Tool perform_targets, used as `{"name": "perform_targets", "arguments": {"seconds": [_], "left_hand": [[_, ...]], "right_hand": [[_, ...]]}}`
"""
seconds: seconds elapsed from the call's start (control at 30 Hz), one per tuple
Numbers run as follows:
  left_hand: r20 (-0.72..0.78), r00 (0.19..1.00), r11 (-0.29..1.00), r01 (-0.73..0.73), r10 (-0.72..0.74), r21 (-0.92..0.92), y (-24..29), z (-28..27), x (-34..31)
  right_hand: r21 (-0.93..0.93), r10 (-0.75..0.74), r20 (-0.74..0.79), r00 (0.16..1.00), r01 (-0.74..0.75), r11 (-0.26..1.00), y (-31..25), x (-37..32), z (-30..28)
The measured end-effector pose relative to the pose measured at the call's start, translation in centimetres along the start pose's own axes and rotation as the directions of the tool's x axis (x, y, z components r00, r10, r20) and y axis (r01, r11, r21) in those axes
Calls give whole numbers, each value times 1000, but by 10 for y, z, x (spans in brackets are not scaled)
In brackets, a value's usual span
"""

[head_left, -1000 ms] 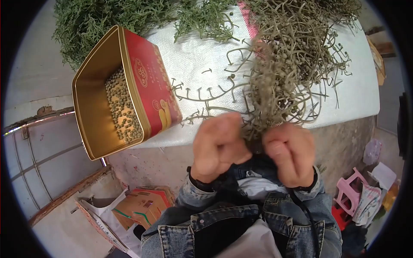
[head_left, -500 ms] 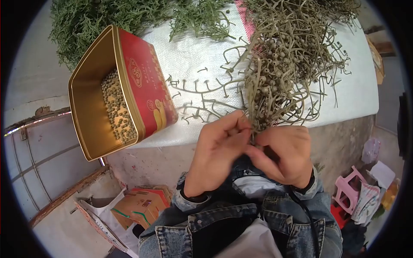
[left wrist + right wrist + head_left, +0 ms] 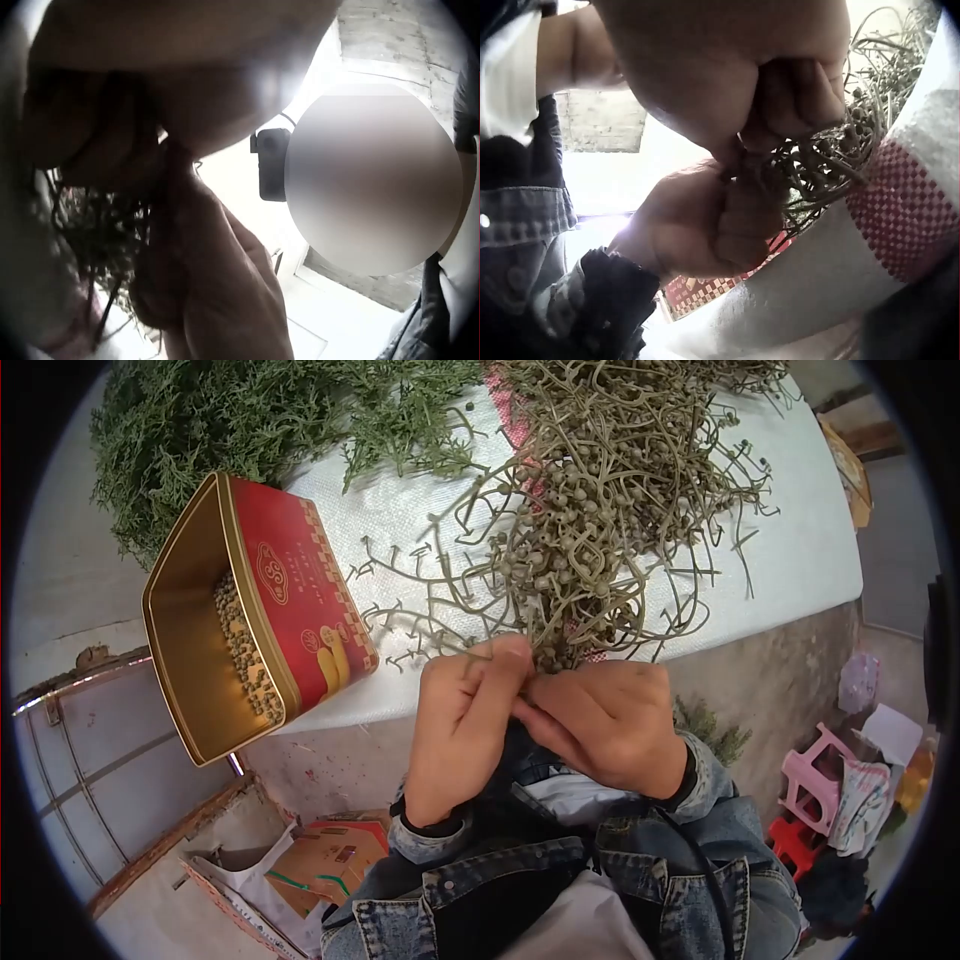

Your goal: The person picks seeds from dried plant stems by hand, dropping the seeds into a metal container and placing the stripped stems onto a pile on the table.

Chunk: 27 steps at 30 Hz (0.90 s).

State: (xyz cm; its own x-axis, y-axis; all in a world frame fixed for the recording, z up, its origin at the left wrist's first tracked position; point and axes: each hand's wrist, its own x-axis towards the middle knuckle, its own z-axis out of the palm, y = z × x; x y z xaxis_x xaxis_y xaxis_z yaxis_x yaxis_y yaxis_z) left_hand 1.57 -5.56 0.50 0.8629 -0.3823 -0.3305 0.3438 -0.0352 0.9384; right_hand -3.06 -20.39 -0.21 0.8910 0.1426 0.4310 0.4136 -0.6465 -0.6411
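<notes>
Both hands meet at the near edge of a white woven sack (image 3: 800, 550) and grip the base of a bunch of green stalks with round seeds (image 3: 560, 550). My left hand (image 3: 470, 710) pinches the stalk ends with curled fingers. My right hand (image 3: 600, 715) is curled around the same bunch (image 3: 832, 157) from the other side. In the right wrist view both fists close on the stalks above the sack's red checked band (image 3: 907, 202). The left wrist view shows dark fingers over the stalks (image 3: 97, 225).
A red and gold tin (image 3: 250, 610) with picked seeds inside leans at the sack's left edge. Feathery green branches (image 3: 230, 430) lie at the back left. Cardboard boxes (image 3: 320, 855) sit on the floor below, and a pink stool (image 3: 815, 775) at right.
The hands have come closer together and moved up toward the sack with the bunch. The head view has shifted, so the tin and the stalks sit lower and further left.
</notes>
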Motion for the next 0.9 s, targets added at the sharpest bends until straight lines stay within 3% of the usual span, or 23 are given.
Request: {"name": "perform_targets", "arguments": {"seconds": [0.03,0.13,0.2,0.3,0.4,0.47,0.5,0.57,0.6,0.67,0.83,0.9], "left_hand": [[-23,1000,995,14,-17,-98,0,2,0],[-80,994,964,54,-77,-259,2,15,0],[-159,975,918,85,-158,-388,1,25,0],[-147,979,845,43,-143,-533,-7,33,-2],[-160,978,747,-7,-133,-665,-2,24,2],[-186,973,628,-60,-136,-776,6,16,5],[-185,974,629,-63,-129,-774,6,16,7],[-24,977,676,130,-213,-725,4,13,3],[55,966,691,221,-254,-689,3,12,3],[73,969,689,220,-236,-691,3,7,5],[176,969,660,247,-174,-709,-5,-3,7],[207,965,651,260,-159,-713,-7,-7,8]], "right_hand": [[2,2,-1,1000,-2,1000,1,1,3],[113,-12,-228,974,39,993,7,3,14],[140,28,-236,971,6,990,6,3,14],[195,111,-245,963,-63,979,3,-5,15],[598,182,-295,938,33,801,4,-30,19],[624,211,-267,940,1,782,-1,-28,15],[641,241,-249,938,-27,767,-2,-26,12],[666,279,-223,934,-63,743,-8,-23,6],[773,407,-134,903,-162,613,-9,-20,2],[901,608,92,789,-326,287,-11,-18,-6],[905,499,185,846,-345,251,-3,-24,-13],[820,392,146,908,-332,465,-3,-20,-17]]}}
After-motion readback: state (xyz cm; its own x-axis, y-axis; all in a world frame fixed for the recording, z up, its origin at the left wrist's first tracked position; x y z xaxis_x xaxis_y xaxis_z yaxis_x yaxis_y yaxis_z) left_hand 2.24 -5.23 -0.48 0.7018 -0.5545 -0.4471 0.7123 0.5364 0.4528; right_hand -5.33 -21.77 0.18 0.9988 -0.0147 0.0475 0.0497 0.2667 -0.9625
